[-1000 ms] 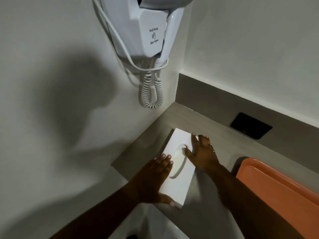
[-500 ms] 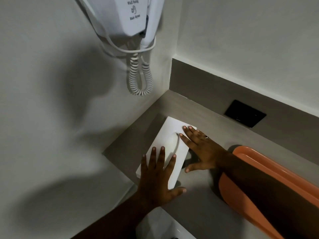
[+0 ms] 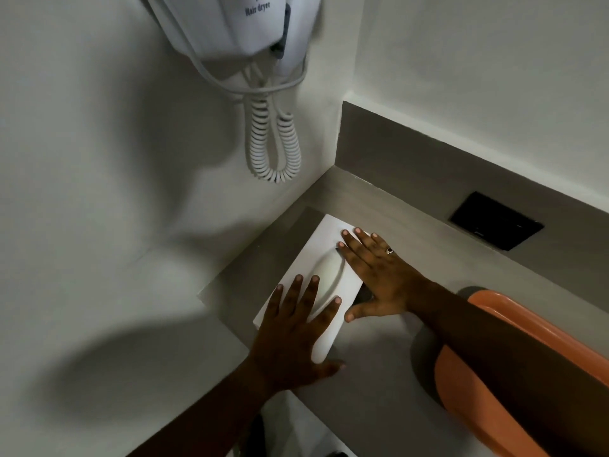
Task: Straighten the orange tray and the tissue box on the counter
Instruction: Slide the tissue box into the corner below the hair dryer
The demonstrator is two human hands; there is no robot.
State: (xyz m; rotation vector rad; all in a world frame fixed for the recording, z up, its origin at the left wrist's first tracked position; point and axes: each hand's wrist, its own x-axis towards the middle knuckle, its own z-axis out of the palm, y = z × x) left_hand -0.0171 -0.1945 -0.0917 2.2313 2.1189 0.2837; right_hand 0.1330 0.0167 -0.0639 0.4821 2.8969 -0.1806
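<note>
A white tissue box [image 3: 324,255] lies flat on the grey counter [image 3: 379,351] near the left wall corner, its long axis running diagonally. My left hand [image 3: 293,334] presses flat on the box's near end, fingers spread, thumb past its near corner. My right hand [image 3: 375,275] lies flat on the box's far right edge, fingers spread, thumb resting on the counter. The orange tray [image 3: 487,387] sits at the right, partly hidden under my right forearm.
A white wall-mounted hair dryer [image 3: 237,28] with a coiled cord [image 3: 275,140] hangs above the corner. A black socket plate [image 3: 496,221] is set in the grey backsplash. The counter's left edge drops off just beside the box.
The view has tilted down. Both hands have flattened and spread on the box; the left hand slid to its near end, and the box sits closer to the wall corner.
</note>
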